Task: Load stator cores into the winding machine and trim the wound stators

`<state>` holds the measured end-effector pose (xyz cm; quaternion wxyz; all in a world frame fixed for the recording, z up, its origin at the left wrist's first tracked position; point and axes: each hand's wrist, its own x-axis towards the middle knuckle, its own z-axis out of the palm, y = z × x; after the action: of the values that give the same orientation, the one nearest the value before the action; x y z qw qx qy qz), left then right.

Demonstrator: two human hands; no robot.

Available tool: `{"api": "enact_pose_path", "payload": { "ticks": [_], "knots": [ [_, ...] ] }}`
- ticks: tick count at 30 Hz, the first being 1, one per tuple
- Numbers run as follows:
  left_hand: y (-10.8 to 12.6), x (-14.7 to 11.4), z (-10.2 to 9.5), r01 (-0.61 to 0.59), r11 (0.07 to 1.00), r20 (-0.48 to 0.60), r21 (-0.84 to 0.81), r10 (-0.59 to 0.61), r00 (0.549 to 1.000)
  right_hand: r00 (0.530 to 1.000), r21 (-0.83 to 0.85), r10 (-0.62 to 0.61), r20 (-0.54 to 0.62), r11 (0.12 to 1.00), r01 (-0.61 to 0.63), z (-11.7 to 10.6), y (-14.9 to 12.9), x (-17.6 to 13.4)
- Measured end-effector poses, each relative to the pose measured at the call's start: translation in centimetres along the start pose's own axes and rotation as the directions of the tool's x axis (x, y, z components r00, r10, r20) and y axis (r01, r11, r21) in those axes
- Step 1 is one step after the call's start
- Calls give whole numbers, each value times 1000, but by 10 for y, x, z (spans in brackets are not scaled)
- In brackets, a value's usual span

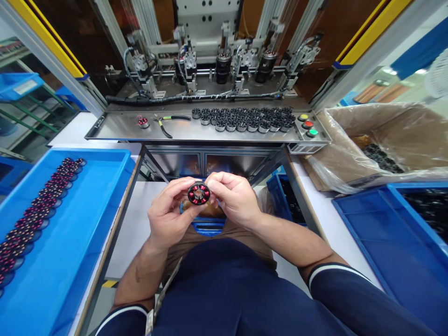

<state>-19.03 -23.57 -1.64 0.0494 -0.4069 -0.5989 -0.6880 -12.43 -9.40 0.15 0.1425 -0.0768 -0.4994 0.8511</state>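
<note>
In front of my body, my left hand (171, 212) grips a wound motor stator (199, 193), thumb below and fingers behind it. The stator is a black ring with red wire coils, its open face turned up towards me. Close against its right rim, my right hand (233, 196) has thumb and forefinger pinched together. Whatever lies between those fingertips is too small or hidden to make out. On the metal ledge beyond lie wire cutters (167, 122) with green-and-black handles, and another stator with red windings (143, 122) sits to their left.
Rows of black unwound stator cores (245, 119) stand on the ledge, beside coloured push buttons (307, 125). Behind is the winding machine (224, 65). A blue tray (94, 224) of wound stators is at left; a plastic-lined carton (336, 135) and blue bins (364, 224) are at right.
</note>
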Motion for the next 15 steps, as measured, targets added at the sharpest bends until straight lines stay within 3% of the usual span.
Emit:
{"api": "enact_pose_path", "payload": {
  "ticks": [11,13,15],
  "knots": [
    [6,-3,1,35,999,2,11,-35,999,993,-115,-110,51,987,116,-1,-2,3],
    [7,-1,-1,47,998,21,-29,-46,999,975,-214,-213,69,951,223,-2,-4,2],
    [7,1,-3,84,984,67,-159,-74,995,899,-369,-413,143,821,436,-5,-8,2]
  ]
}}
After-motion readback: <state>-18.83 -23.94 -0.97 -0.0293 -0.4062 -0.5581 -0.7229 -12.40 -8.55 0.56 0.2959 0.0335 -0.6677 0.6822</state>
